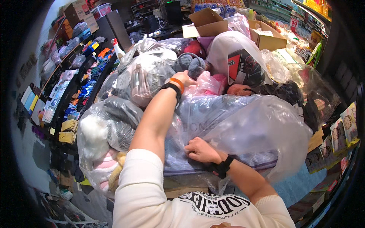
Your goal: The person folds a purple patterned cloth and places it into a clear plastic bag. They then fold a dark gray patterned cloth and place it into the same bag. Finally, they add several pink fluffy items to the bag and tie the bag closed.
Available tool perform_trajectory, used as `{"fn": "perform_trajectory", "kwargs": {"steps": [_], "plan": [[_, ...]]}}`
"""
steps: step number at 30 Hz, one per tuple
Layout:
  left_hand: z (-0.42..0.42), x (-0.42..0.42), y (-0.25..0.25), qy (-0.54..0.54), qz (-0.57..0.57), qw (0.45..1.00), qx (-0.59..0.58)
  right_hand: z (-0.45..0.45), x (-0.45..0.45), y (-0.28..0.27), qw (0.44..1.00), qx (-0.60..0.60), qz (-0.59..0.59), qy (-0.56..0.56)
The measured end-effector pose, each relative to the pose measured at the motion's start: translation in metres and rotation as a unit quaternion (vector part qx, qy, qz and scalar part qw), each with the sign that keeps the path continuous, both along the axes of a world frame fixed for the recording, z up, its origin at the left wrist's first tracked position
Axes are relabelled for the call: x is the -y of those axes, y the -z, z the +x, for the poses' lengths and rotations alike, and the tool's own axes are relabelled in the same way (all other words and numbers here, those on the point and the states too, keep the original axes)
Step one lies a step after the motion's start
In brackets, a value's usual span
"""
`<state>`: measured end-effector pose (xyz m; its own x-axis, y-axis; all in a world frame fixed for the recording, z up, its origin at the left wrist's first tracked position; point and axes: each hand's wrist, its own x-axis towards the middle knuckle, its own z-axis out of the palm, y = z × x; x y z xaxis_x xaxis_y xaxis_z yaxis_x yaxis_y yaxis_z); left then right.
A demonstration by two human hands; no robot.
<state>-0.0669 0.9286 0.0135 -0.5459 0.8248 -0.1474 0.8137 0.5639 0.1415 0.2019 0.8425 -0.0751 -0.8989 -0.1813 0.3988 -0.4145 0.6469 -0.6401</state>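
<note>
My left hand (183, 79), with an orange bangle and a black band at the wrist, reaches to the far side of a pile of bagged goods. Its fingers touch or nearly touch a pink plastic bag (206, 84), just below grey fluffy earmuffs (189, 64); their grip is hard to make out. Nearer to me, my right hand (202, 150) is curled on the edge of a large clear plastic bag (251, 122). Inside that bag lies a pale blue-purple quilted textile (182, 164), partly uncovered at the front. A black wristwatch or band is on my right wrist.
Clear bags with plush items (95, 136) and dark goods (142, 74) crowd the left. Behind stand a white bag with a black-red box (245, 67) and open cardboard boxes (209, 24). Shelving with gloves (68, 131) lines the left; hanging snack-like packets (346, 122) edge the right.
</note>
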Motion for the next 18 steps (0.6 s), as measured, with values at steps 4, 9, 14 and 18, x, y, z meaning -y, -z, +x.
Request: {"fn": "perform_trajectory", "kwargs": {"steps": [4, 9, 14, 18], "plan": [[0.010, -0.062, 0.028, 0.017, -0.061, 0.998, 0.008, 0.001, -0.003, 0.001, 1.000, 0.006, -0.021, 0.003], [-0.020, -0.068, 0.105, 0.017, -0.084, 0.996, 0.002, 0.002, -0.002, 0.006, 0.998, -0.021, -0.062, 0.006], [-0.006, -0.061, 0.085, -0.100, 0.100, 0.989, -0.046, -0.002, -0.006, 0.010, 0.998, -0.019, -0.058, -0.004], [0.036, -0.057, 0.049, -0.025, 0.137, 0.983, -0.118, -0.001, -0.006, 0.007, 0.998, -0.017, -0.055, 0.000]]}}
